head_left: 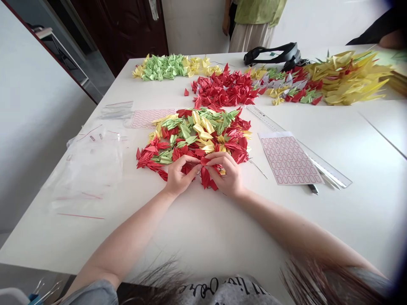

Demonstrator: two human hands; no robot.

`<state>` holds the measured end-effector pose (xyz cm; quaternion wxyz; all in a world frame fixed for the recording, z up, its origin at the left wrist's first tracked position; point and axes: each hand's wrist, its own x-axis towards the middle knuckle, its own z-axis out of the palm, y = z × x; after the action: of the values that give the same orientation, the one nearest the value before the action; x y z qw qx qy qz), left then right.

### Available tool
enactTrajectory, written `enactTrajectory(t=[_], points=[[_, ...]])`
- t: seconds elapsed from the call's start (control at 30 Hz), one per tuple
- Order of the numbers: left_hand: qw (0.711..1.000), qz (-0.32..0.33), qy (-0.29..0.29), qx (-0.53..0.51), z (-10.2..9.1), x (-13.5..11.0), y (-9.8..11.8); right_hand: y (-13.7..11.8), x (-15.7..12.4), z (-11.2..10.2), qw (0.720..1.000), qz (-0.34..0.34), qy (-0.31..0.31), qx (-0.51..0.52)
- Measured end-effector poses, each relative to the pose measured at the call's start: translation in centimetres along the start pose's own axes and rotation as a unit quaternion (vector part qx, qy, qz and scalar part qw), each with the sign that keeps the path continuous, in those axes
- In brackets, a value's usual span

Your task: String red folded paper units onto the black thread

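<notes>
My left hand [179,174] and my right hand [226,173] rest on the white table [203,228] at the near edge of a mixed heap of folded paper pieces [197,135] in red, green and yellow. The fingers of both hands are curled and meet over red folded paper pieces [206,178], pinching them together between the fingertips. More red pieces lie under and beside my right hand.
Further heaps lie behind: green and yellow [168,67], red [224,89], yellow [346,78]. A sticker sheet [288,159], a ruler [305,148] and a pen [313,189] lie to the right, clear plastic bags [92,165] to the left. A black headset [275,54] and a standing person [254,21] are at the far edge.
</notes>
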<state>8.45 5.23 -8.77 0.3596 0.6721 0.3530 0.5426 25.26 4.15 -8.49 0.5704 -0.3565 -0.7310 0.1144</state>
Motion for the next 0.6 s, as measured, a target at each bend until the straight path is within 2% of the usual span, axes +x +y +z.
enactTrajectory(t=[0.13,0.27,0.33,0.5,0.6], points=[[0.999,-0.001,-0.04,0.007,-0.08,0.1,0.3,-0.24,-0.21,0.17,0.995,0.077,-0.004,0.058],[0.997,-0.043,-0.054,-0.038,-0.06,-0.09,0.24,-0.35,-0.21,0.33,0.968,0.185,-0.014,0.167],[0.995,-0.06,-0.05,-0.065,-0.06,-0.21,0.12,-0.33,-0.08,0.29,0.964,0.19,-0.017,0.187],[0.993,-0.076,-0.045,-0.077,0.03,-0.27,-0.17,-0.11,0.19,0.12,0.984,0.13,-0.047,0.112],[0.993,-0.076,-0.02,-0.086,0.14,-0.21,-0.27,0.05,0.21,0.18,0.98,0.155,-0.041,0.117]])
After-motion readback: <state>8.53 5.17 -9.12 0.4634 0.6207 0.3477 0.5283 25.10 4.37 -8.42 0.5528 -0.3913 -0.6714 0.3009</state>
